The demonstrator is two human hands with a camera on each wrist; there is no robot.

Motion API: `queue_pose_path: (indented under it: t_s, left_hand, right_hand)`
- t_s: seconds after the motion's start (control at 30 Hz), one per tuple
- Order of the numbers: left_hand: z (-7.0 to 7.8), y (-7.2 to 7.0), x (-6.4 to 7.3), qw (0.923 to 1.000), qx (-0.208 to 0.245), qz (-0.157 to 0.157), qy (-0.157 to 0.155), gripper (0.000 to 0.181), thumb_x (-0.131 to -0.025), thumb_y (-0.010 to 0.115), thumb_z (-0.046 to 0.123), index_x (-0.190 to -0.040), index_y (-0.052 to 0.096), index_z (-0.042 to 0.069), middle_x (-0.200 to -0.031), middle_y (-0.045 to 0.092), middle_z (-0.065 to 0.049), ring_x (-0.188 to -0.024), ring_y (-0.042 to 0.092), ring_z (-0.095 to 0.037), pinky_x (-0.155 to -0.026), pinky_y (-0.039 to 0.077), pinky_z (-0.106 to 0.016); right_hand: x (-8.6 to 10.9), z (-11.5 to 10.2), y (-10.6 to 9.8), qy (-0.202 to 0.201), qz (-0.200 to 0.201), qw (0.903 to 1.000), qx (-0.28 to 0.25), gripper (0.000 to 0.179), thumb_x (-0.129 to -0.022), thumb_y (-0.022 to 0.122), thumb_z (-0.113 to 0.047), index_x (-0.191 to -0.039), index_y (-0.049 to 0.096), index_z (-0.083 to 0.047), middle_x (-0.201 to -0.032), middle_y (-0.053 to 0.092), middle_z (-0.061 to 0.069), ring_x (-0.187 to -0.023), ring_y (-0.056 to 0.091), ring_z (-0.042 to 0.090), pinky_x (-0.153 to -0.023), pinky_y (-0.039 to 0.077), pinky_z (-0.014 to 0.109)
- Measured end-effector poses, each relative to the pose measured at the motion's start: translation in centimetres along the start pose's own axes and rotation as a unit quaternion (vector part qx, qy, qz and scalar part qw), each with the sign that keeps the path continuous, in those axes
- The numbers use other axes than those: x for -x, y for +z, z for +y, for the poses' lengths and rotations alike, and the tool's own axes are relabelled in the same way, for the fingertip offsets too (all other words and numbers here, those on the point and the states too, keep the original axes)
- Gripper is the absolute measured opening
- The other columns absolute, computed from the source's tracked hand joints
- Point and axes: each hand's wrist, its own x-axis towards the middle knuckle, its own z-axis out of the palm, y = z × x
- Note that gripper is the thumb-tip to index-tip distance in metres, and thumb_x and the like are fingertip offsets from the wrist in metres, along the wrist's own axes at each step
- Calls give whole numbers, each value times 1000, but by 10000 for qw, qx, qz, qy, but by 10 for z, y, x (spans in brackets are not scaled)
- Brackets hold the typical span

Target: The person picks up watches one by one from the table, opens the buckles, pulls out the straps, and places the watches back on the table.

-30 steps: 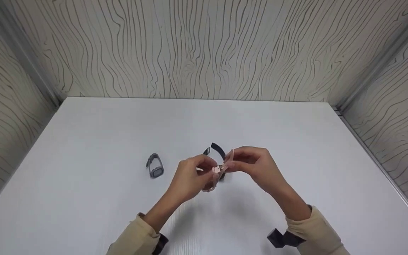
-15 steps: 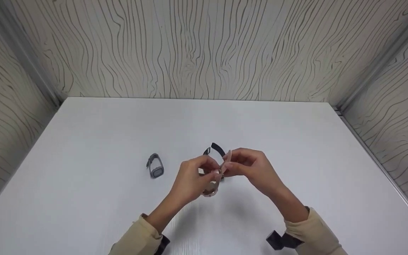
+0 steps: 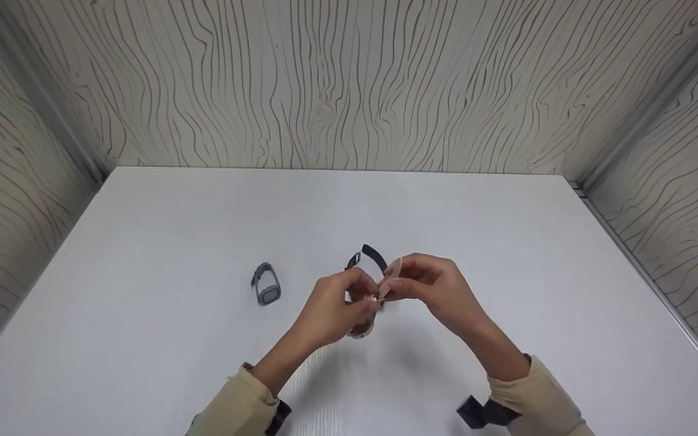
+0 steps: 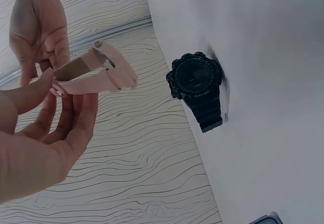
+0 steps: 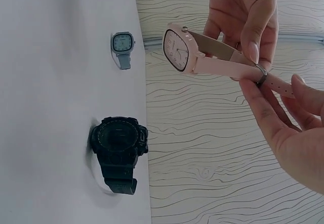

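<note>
A pink wristwatch (image 5: 177,51) hangs between both hands above the table, its strap bent into a loop. Near the metal buckle (image 5: 261,75), my left hand (image 3: 328,306) pinches the strap between thumb and fingers. My right hand (image 3: 440,289) pinches the holed strap end (image 5: 279,85), which runs through the buckle in the right wrist view. Fingers partly hide the buckle in the head view. Beyond the hands lies a black sports watch (image 4: 195,77), partly covered by them in the head view. A grey square-faced watch (image 3: 269,294) rests to the left.
All of this is over a white table (image 3: 191,224). Wood-patterned panels (image 3: 325,85) rise along its back and both sides. A dark wrist-worn device (image 3: 473,412) projects from the right sleeve.
The pink watch has tilted, and its case now hangs lower below my left hand. My right hand has shifted slightly toward the left hand. The other two watches have stayed put.
</note>
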Motion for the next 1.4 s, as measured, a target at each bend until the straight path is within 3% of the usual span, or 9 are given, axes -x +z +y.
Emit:
queue_pose_path:
  t_s: [0.33,0.6,0.93,1.23,1.4]
  left_hand:
    - [-1,1,0,9987,313,-402,-11,10,-86,61,5,-89,52,8,-81,53,0,-76,54,-17,-63,50,-26]
    - [-7,-3,2,9976,651,-122,199,13,-88,62,21,-87,57,9,-84,60,2,-79,57,-12,-70,47,-30]
    - [-13,-1,3,9993,359,-103,-37,20,-80,70,9,-97,60,6,-86,62,1,-82,59,-13,-74,51,-25]
    - [-16,1,2,9997,207,52,-67,14,-80,67,2,-93,64,5,-85,63,0,-81,59,-14,-72,51,-25]
    - [-16,0,2,9996,261,99,-57,14,-80,67,3,-93,65,6,-86,63,1,-81,60,-13,-72,50,-24]
  right_hand:
    - [1,-4,-1,-205,-119,9997,73,14,-86,59,0,-96,58,10,-91,60,21,-82,65,27,-74,53,43]
    - [1,-5,-3,-110,-54,9999,-77,14,-86,59,0,-96,59,10,-87,63,16,-80,65,29,-75,52,45]
    - [0,-5,-5,-286,49,9994,171,17,-88,58,-1,-98,55,12,-89,60,19,-80,64,27,-73,53,43]
    - [-2,-1,-5,104,-568,9974,423,15,-95,47,-6,-105,46,5,-89,60,20,-84,63,31,-77,52,43]
    - [-1,2,-5,306,-724,9954,555,25,-89,58,-6,-110,48,3,-92,60,19,-88,62,29,-79,51,40]
